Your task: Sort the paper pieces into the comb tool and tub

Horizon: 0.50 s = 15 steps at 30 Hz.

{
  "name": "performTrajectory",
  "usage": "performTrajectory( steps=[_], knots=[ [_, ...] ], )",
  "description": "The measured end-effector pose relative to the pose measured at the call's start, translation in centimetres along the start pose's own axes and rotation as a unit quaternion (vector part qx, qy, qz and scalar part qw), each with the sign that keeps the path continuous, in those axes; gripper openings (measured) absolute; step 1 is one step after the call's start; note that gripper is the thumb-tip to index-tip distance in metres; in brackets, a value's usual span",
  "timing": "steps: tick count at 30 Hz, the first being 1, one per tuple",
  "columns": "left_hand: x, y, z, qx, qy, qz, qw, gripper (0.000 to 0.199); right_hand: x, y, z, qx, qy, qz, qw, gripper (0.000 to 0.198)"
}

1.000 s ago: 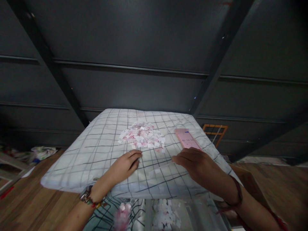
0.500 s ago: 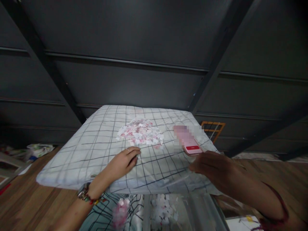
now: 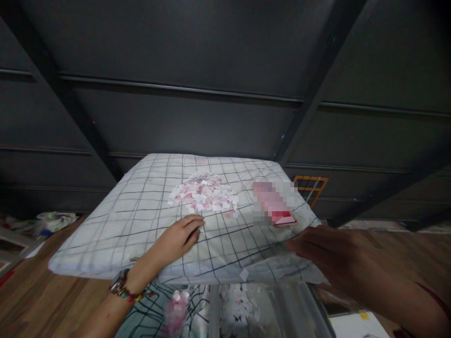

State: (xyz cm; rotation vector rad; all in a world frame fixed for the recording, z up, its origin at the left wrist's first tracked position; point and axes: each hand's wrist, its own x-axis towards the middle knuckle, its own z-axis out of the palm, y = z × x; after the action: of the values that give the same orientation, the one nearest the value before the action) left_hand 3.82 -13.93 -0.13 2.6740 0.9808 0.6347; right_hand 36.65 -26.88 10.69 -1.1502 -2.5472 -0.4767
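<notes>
My left hand rests palm down on a checked white cloth, fingers lying loosely on it and holding nothing I can see. Just beyond its fingertips is a pile of small white and pink paper scraps. My right hand is at the cloth's right front edge, blurred, its fingers pointing left. Whether anything is between those fingers I cannot tell. Close to it lies a pink phone with a red band at its near end, partly pixelated. One white scrap shows at the cloth's front edge.
Below the front edge, a clear plastic bin has paper scraps inside. Left of it are a bag of pink scraps and dark-lined fabric. A dark panelled wall stands behind the table. White packaging lies at lower right.
My right hand has moved right and slightly down, away from the phone. The white scrap at the front edge is lower and plainer. A pale corner now shows in the phone's red band.
</notes>
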Motion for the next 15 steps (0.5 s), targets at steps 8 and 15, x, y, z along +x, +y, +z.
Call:
performTrajectory(
  steps=[8, 15],
  knots=[
    [0.0, -0.2, 0.2, -0.002, 0.01, 0.003, 1.0, 0.03, 2.3, 1.7, 1.5, -0.079, 0.02, 0.054, 0.995, 0.037],
    [0.0, -0.2, 0.1, 0.003, 0.002, 0.004, 1.0, 0.03, 1.9, -0.1, 1.0, -0.045, 0.018, 0.006, 0.999, 0.037]
  ],
)
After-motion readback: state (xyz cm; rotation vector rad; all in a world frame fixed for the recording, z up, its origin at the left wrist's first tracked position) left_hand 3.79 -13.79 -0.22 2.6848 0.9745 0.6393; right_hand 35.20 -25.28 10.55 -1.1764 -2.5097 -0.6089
